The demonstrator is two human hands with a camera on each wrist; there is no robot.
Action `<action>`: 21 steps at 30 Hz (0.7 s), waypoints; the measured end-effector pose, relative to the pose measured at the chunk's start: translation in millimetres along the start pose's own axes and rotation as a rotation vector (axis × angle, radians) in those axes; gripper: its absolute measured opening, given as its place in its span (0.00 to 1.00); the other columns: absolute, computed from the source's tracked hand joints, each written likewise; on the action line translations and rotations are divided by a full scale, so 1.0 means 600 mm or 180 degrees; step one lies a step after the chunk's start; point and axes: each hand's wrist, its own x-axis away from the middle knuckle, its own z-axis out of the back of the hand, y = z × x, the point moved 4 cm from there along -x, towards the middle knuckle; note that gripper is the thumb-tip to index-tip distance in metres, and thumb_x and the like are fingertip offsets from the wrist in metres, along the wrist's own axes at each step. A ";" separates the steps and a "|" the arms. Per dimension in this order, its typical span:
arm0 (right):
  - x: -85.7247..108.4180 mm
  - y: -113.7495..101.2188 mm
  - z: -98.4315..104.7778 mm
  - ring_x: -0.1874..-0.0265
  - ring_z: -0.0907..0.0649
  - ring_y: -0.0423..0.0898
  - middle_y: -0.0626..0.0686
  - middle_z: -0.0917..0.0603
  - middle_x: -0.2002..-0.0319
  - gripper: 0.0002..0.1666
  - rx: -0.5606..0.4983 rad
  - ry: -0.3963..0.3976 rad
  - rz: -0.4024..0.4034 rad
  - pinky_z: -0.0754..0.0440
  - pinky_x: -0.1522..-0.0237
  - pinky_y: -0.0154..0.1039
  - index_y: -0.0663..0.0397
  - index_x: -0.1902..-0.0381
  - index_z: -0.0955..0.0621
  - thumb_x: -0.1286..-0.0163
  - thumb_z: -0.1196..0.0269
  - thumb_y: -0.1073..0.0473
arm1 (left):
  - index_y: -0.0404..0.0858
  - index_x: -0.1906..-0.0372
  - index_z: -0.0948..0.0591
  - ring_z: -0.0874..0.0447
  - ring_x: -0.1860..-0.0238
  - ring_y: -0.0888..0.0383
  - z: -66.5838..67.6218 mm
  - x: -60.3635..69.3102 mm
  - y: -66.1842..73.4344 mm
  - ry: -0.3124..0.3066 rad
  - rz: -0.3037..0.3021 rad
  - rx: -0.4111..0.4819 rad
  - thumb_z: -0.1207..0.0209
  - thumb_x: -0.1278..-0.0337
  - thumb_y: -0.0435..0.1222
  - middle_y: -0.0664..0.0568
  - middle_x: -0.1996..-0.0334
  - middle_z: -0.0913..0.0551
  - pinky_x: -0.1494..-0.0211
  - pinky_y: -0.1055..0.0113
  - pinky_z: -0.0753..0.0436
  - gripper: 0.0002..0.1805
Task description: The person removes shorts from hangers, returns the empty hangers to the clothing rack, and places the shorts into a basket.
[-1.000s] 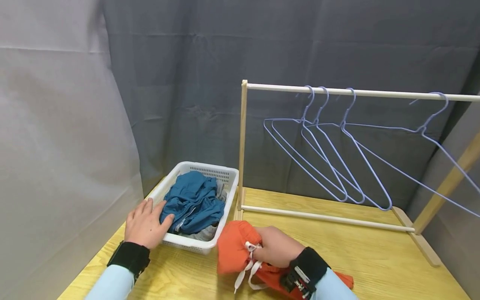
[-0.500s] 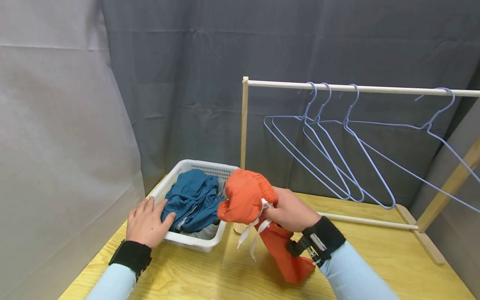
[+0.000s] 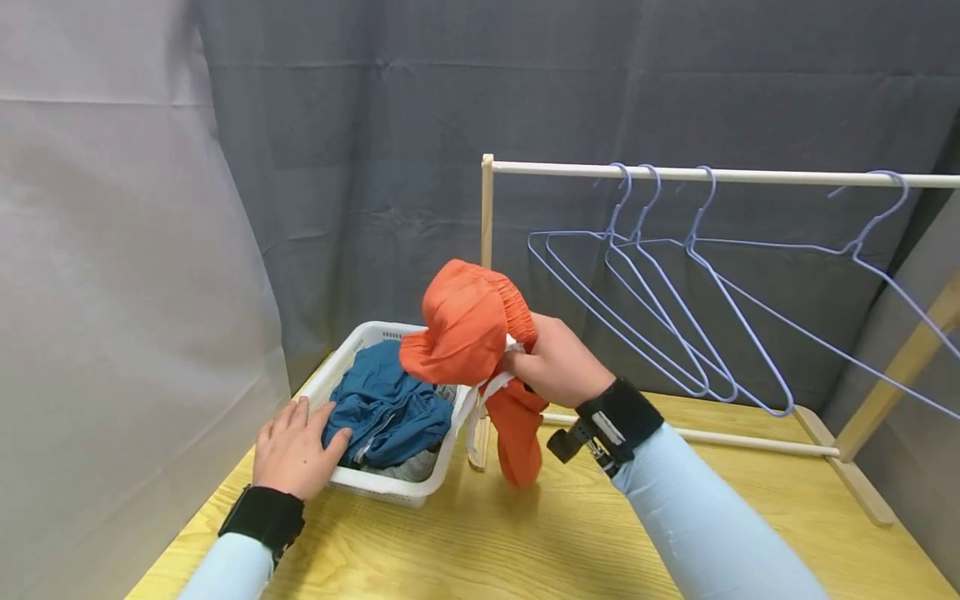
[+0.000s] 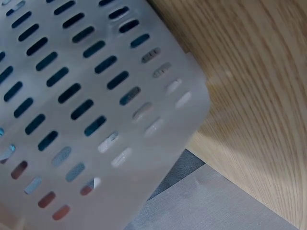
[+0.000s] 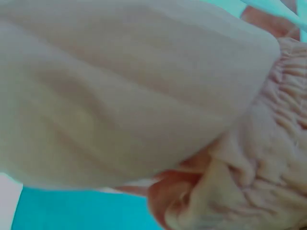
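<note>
Orange drawstring shorts [image 3: 465,329], with a gathered waistband and white cords, hang bunched in the air from my right hand [image 3: 562,358]. That hand grips them near the waistband, partly hidden behind the cloth. One leg dangles just above the table. Washed-out in colour, the shorts [image 5: 124,96] fill most of the right wrist view. My left hand [image 3: 297,446] rests at the near-left rim of the white basket [image 3: 352,479], fingers spread and straight, thumb by the teal garment [image 3: 390,408] inside. The left wrist view is filled by the slotted wall of the basket [image 4: 96,86].
A wooden clothes rack [image 3: 750,177] stands on the right with several lilac hangers [image 3: 697,250] on its top bar. Under the teal cloth lies grey fabric [image 3: 412,468]. The rack's left foot [image 3: 478,454] is close to the basket. Grey curtains [image 3: 420,167] enclose the table.
My right hand has lifted the orange shorts off the table, up and to the left, near the basket's right side. My left hand has stayed at the basket.
</note>
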 end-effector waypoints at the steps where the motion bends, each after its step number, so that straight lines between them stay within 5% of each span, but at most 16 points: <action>1: -0.006 -0.005 0.002 0.70 0.18 0.42 0.44 0.16 0.66 0.12 0.0001 0.0037 0.0030 0.19 0.63 0.44 0.49 0.55 0.17 0.35 0.39 0.63 | 0.37 0.30 0.27 0.47 0.27 0.32 0.000 0.001 -0.001 -0.0005 0.0010 -0.0001 0.46 0.29 0.56 0.28 0.28 0.38 0.32 0.32 0.48 0.34; 11: -0.072 -0.052 0.020 0.66 0.17 0.44 0.48 0.15 0.62 0.14 0.0100 0.0196 0.0155 0.18 0.59 0.44 0.53 0.50 0.18 0.32 0.41 0.66 | 0.38 0.30 0.27 0.47 0.27 0.32 -0.002 0.000 -0.004 -0.0015 -0.0007 -0.0002 0.47 0.29 0.56 0.28 0.28 0.38 0.32 0.32 0.49 0.34; 21: -0.143 -0.082 0.034 0.62 0.18 0.47 0.52 0.16 0.62 0.10 0.0076 0.0739 0.0152 0.19 0.56 0.43 0.56 0.53 0.21 0.30 0.42 0.65 | 0.37 0.29 0.27 0.47 0.26 0.32 -0.002 0.008 -0.002 -0.0016 0.0004 0.0014 0.48 0.28 0.56 0.28 0.28 0.38 0.32 0.31 0.49 0.34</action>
